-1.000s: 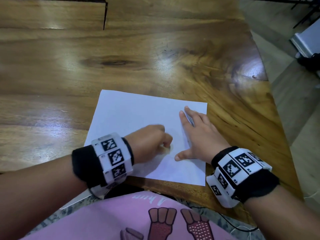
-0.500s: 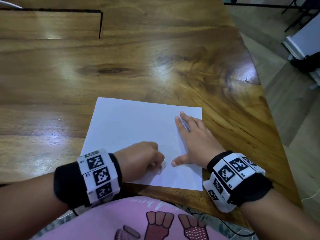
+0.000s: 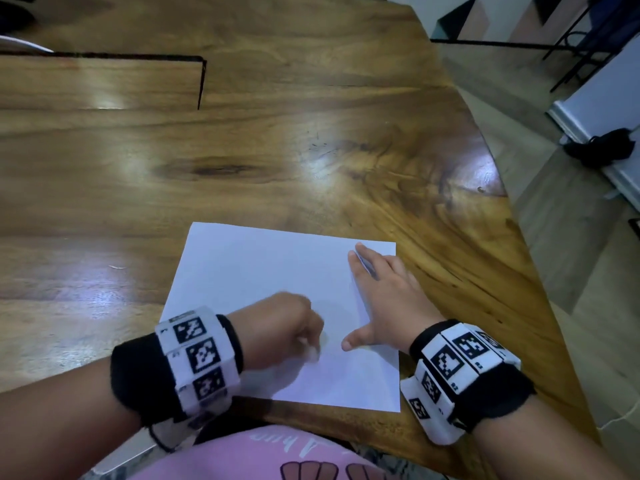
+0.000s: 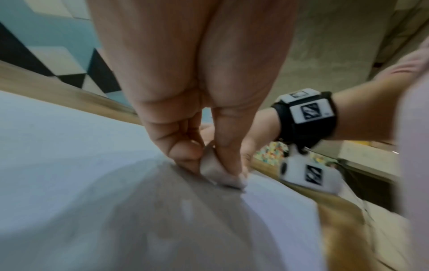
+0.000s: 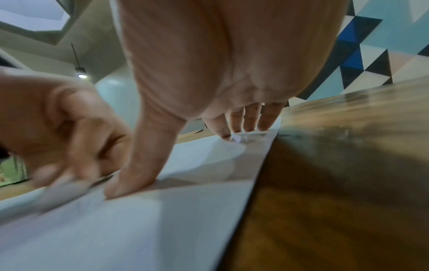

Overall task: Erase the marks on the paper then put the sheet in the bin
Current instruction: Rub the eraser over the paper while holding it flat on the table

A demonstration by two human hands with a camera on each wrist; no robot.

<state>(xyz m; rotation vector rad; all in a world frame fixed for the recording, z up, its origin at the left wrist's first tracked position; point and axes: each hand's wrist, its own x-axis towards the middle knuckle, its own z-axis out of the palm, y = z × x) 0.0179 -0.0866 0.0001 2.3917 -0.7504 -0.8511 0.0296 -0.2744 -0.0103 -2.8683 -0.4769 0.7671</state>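
Observation:
A white sheet of paper (image 3: 263,282) lies on the wooden table (image 3: 311,150) near its front edge. My left hand (image 3: 298,336) pinches a small pale eraser (image 4: 213,170) between thumb and fingers and presses it on the lower middle of the paper (image 4: 69,155); the hand is motion-blurred. My right hand (image 3: 377,296) lies flat on the sheet's right side, fingers straight and thumb spread, holding the paper (image 5: 162,220) down. No marks show on the sheet. No bin is in view.
The table's right edge (image 3: 519,237) curves away close to the right hand, with floor beyond it. A dark slot (image 3: 201,81) cuts into the tabletop at the far left. A white panel with a black object (image 3: 602,147) stands on the floor at right.
The left hand with the eraser has slid back toward me and slightly left across the paper, rubbing. The right hand stays flat on the sheet. The head view has tilted up.

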